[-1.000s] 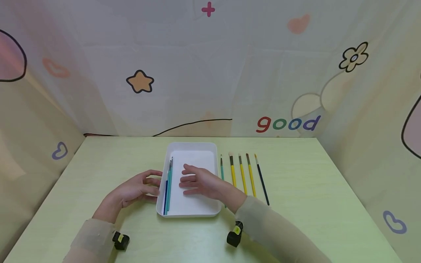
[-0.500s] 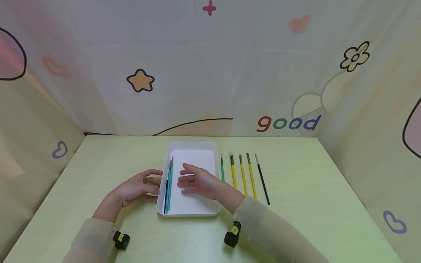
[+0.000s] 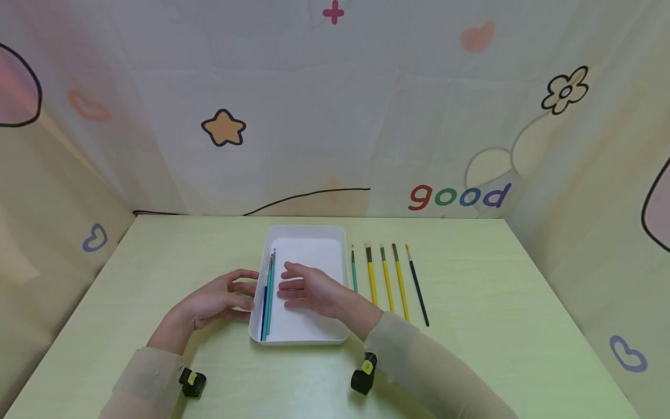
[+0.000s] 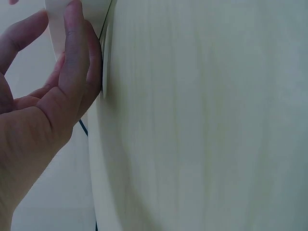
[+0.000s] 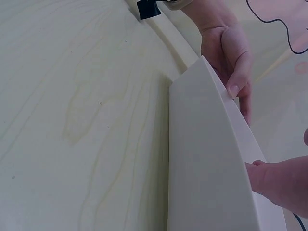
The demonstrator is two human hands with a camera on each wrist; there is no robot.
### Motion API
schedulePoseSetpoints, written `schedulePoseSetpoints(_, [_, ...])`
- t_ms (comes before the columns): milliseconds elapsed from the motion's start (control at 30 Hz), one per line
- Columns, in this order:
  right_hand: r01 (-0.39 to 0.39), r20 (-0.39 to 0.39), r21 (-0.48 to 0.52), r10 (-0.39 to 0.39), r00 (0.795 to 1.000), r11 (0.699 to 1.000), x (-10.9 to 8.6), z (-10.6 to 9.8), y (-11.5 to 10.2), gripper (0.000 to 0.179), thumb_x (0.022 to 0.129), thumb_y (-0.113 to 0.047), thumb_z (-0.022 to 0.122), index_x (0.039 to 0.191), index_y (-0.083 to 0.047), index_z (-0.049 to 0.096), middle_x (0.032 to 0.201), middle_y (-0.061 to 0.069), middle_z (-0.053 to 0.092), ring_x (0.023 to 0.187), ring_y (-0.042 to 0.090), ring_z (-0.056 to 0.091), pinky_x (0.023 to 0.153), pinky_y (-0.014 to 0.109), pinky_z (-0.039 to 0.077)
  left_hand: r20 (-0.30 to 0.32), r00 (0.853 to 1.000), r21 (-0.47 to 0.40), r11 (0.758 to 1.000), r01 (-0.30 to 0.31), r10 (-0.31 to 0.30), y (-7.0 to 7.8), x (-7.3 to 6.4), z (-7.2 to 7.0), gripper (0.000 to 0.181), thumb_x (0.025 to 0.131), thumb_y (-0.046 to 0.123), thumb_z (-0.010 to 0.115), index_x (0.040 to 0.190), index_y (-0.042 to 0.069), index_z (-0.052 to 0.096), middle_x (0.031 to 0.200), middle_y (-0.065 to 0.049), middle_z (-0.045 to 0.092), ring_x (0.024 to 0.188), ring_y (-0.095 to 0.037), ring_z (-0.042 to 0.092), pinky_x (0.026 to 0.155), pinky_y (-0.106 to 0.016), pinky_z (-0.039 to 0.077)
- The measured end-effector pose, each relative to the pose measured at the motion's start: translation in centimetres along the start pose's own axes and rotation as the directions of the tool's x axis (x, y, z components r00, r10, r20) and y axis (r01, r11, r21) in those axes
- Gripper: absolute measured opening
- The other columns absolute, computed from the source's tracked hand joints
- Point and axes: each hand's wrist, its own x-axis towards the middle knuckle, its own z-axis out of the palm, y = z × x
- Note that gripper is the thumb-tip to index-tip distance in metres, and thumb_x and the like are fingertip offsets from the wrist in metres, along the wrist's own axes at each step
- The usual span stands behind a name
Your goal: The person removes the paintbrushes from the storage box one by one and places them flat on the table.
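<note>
A white tray lies on the table, with two turquoise paintbrushes and a dark blue one side by side along its left inner wall. My left hand is at the tray's left side, its loosely bent fingers right at the rim. In the right wrist view the left thumb rests against the tray's edge. Over the tray's middle hovers my right hand, fingers spread and extended toward the brushes, holding nothing. The right wrist view shows part of it beyond the tray wall.
Right of the tray, several brushes lie in a row: a turquoise one, yellow ones and a dark one. My right forearm hides the lower ends of some. A printed curtain stands behind the table.
My right hand has shifted slightly left over the tray, toward the brushes in it. The left hand, tray and brushes have stayed in place.
</note>
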Motion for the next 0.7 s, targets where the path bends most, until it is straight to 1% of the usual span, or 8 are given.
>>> schedulePoseSetpoints(133, [-0.007, -0.011, -0.013, 0.007, 1.000, 1.000, 0.3, 0.2, 0.1, 0.060, 0.108, -0.038, 0.049, 0.150, 0.005, 0.042, 0.143, 0.025, 0.055, 0.129, 0.036, 0.057, 0.107, 0.048, 0.047, -0.011, 1.000, 0.015, 1.000, 0.006, -0.006, -0.1, 0.0, -0.1, 0.075, 0.090, 0.000, 0.072, 0.153, 0.002, 0.031, 0.137, -0.026, 0.052, 0.112, -0.034, 0.064, 0.094, -0.049, 0.056])
schedulePoseSetpoints(267, [-0.008, -0.014, -0.004, 0.008, 1.000, 1.000, 0.4, 0.4, 0.2, 0.060, 0.108, -0.039, 0.048, 0.148, 0.005, 0.043, 0.142, 0.025, 0.055, 0.129, 0.037, 0.057, 0.107, 0.049, 0.046, -0.019, 1.000, 0.020, 1.000, 0.010, -0.010, -0.1, 0.1, -0.2, 0.075, 0.090, 0.000, 0.072, 0.153, 0.003, 0.032, 0.137, -0.025, 0.052, 0.113, -0.034, 0.063, 0.095, -0.049, 0.055])
schedulePoseSetpoints(567, [-0.002, -0.003, 0.050, 0.002, 1.000, 0.999, 0.8, 0.6, 0.3, 0.061, 0.108, -0.041, 0.047, 0.146, 0.006, 0.045, 0.138, 0.023, 0.059, 0.128, 0.037, 0.057, 0.107, 0.054, 0.045, -0.008, 1.000, 0.022, 1.000, 0.006, -0.006, -0.1, 0.2, -0.1, 0.075, 0.091, 0.001, 0.072, 0.153, 0.002, 0.031, 0.137, -0.026, 0.052, 0.113, -0.035, 0.063, 0.096, -0.050, 0.055])
schedulePoseSetpoints(700, [-0.011, -0.003, 0.096, 0.012, 1.000, 0.995, 1.1, 0.6, 0.5, 0.061, 0.108, -0.041, 0.048, 0.147, 0.006, 0.044, 0.138, 0.024, 0.058, 0.130, 0.038, 0.057, 0.108, 0.055, 0.044, -0.014, 1.000, 0.019, 1.000, 0.015, -0.015, 0.0, 0.1, -0.2, 0.075, 0.091, 0.001, 0.072, 0.153, 0.003, 0.031, 0.138, -0.025, 0.052, 0.113, -0.034, 0.063, 0.096, -0.050, 0.055])
